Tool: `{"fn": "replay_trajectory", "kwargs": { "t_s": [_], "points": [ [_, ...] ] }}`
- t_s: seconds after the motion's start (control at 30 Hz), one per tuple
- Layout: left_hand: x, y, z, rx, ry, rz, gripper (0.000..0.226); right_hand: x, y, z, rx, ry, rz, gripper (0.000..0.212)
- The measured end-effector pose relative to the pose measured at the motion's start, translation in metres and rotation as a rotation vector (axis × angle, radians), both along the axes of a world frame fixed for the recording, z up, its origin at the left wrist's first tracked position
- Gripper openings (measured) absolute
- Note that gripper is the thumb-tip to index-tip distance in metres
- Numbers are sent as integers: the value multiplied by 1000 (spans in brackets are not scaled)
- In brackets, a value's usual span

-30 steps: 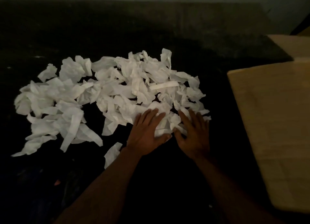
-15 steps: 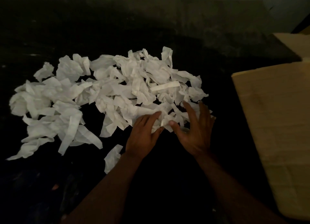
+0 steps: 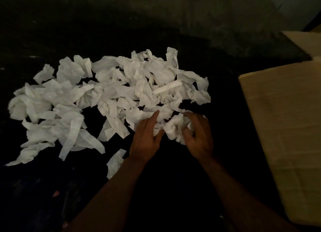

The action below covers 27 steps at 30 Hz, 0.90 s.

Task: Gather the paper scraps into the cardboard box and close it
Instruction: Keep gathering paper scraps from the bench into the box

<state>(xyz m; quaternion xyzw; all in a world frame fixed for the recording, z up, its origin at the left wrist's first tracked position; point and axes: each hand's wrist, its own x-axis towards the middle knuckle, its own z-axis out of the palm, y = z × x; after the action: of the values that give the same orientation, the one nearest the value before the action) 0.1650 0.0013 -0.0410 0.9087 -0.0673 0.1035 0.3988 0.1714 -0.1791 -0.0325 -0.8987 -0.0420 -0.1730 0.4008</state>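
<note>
I see the paper scraps [image 3: 121, 96] spread in a wide white heap on the dark table [image 3: 173, 31], not yet in the cardboard box [image 3: 286, 127], which lies off to the right, well apart from the heap. Both hands are at the heap's near right edge. My left hand [image 3: 145, 139] pinches crumpled pieces between thumb and fingers; my right hand [image 3: 199, 137] has its fingers curled round a bunch of them. One stray scrap [image 3: 115, 162] lies just beside my left wrist.
</note>
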Motion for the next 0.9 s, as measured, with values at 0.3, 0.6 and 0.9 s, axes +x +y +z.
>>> {"fn": "replay_trajectory", "kwargs": {
  "t_s": [0.3, 0.6, 0.9],
  "points": [
    [0, 2, -3, 29, -18, 36, 55, 2, 10, -7, -253, 95, -92, 60],
    [3, 0, -6, 146, -92, -38, 34, -1, 12, -10, -207, 1, -66, 52],
    [-2, -1, 4, 138, 8, 18, 40, -1, 15, -15, -432, 30, -155, 45]
  ]
}}
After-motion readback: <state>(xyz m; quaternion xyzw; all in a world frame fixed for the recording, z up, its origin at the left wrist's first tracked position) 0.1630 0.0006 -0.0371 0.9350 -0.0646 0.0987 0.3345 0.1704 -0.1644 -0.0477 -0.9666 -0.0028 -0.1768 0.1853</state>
